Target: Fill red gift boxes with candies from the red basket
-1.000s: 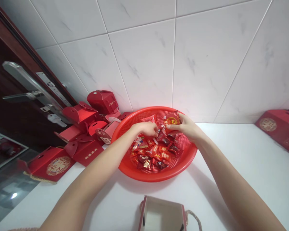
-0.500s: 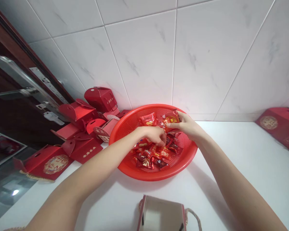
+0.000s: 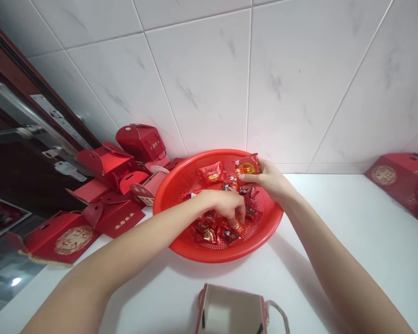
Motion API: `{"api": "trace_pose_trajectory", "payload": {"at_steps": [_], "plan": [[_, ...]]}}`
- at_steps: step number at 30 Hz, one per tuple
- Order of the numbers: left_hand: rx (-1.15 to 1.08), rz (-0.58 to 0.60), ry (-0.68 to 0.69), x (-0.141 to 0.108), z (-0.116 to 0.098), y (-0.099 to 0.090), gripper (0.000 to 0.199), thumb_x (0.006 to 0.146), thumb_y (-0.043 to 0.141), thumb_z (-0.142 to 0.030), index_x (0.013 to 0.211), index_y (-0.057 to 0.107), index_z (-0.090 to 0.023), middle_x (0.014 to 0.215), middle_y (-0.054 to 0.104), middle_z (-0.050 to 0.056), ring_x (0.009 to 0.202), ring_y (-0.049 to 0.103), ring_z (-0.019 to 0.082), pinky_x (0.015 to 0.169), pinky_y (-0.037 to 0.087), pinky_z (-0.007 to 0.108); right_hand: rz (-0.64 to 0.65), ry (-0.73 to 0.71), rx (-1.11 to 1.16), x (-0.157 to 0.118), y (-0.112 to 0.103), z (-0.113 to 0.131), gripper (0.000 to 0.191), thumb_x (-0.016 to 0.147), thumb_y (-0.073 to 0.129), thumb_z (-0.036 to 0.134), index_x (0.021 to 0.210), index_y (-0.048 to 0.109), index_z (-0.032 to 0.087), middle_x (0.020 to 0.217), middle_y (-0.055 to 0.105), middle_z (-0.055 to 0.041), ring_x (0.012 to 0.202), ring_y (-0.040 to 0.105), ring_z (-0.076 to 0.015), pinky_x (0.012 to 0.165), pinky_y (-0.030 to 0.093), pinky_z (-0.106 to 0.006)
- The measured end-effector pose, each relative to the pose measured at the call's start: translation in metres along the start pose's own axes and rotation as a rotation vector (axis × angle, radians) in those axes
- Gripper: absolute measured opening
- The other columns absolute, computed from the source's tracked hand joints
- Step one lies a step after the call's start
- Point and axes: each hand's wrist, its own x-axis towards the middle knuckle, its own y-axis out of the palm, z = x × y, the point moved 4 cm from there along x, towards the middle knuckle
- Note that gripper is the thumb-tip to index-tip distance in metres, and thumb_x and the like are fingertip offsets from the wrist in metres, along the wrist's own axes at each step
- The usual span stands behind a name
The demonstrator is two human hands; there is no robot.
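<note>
A red mesh basket (image 3: 181, 249) on the white table holds many small wrapped sweets (image 3: 209, 235) in red wrappers. My right hand (image 3: 270, 181) grips a red packet (image 3: 247, 167) with gold print at the basket's back right, thumb in front of it. Over the middle of the basket, my left hand (image 3: 231, 207) reaches down with bent fingers onto a red sweet (image 3: 239, 228), its fingertips pinched at the wrapper. Another red packet (image 3: 212, 173) lies at the back of the basket. In front of the basket stands an open box (image 3: 231, 308) with rope handles, its inside pale.
Several red gift boxes (image 3: 113, 214) are piled left of the basket, beside a dark door with a metal handle (image 3: 31, 131). More red boxes (image 3: 400, 178) lie at the far right. A tiled wall (image 3: 212, 83) rises behind the table (image 3: 320, 204).
My left hand has shifted slightly toward the front right of the basket, among the sweets. The packet in my right hand is now lifted a little and faces the camera more.
</note>
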Motion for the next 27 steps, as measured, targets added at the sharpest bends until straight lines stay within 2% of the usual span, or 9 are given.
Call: {"api": "trace_pose_trajectory", "payload": {"at_steps": [4,10,14,18,24,27], "plan": [[-0.001,0.004,0.021,-0.003,0.0,-0.001,0.021,0.075,0.08,-0.022,0.097,0.081,-0.022,0.093,0.079,0.0,0.076,0.067,0.016,0.062,0.044,0.021,-0.015,-0.031,0.029,0.001,-0.002,0.002,0.041,0.063,0.083,0.019,0.099,0.064,0.019,0.087,0.071,-0.0018,0.079,0.069,-0.0197,0.075,0.062,-0.039],[-0.033,-0.139,0.058,-0.018,0.008,-0.024,0.014,0.08,0.075,-0.018,0.093,0.078,-0.017,0.089,0.078,0.002,0.078,0.067,0.015,0.068,0.046,0.019,0.109,-0.032,0.169,0.001,-0.002,0.003,0.038,0.066,0.086,0.027,0.096,0.064,0.019,0.09,0.071,-0.003,0.081,0.069,-0.0186,0.077,0.062,-0.037],[-0.09,-0.115,0.062,-0.025,0.01,-0.028,0.011,0.081,0.074,-0.018,0.092,0.076,-0.015,0.077,0.075,-0.001,0.071,0.065,0.013,0.068,0.045,0.02,0.131,-0.034,0.198,0.001,-0.001,0.004,0.041,0.066,0.088,0.028,0.1,0.066,0.02,0.091,0.07,-0.0025,0.08,0.068,-0.0173,0.078,0.062,-0.036],[-0.083,-0.099,0.084,-0.025,0.009,-0.027,0.01,0.081,0.073,-0.017,0.091,0.075,-0.016,0.075,0.073,-0.001,0.071,0.064,0.014,0.067,0.045,0.021,0.125,-0.041,0.191,0.001,-0.001,0.004,0.042,0.066,0.088,0.028,0.101,0.066,0.02,0.09,0.069,-0.0021,0.079,0.068,-0.0168,0.078,0.062,-0.036],[-0.049,-0.151,0.085,-0.024,0.012,-0.028,0.026,0.084,0.071,-0.021,0.11,0.077,-0.018,0.087,0.077,0.001,0.077,0.065,0.015,0.074,0.046,0.023,0.094,-0.066,0.209,0.0,-0.002,0.004,0.044,0.065,0.088,0.027,0.102,0.066,0.02,0.089,0.066,-0.001,0.079,0.066,-0.0161,0.076,0.064,-0.037],[-0.054,-0.156,0.081,-0.023,0.014,-0.028,0.028,0.088,0.069,-0.027,0.113,0.077,-0.017,0.094,0.079,0.003,0.08,0.067,0.016,0.075,0.046,0.022,0.048,-0.068,0.242,0.002,-0.004,0.004,0.04,0.063,0.089,0.027,0.094,0.065,0.019,0.085,0.065,-0.0005,0.077,0.066,-0.016,0.076,0.064,-0.038]]}}
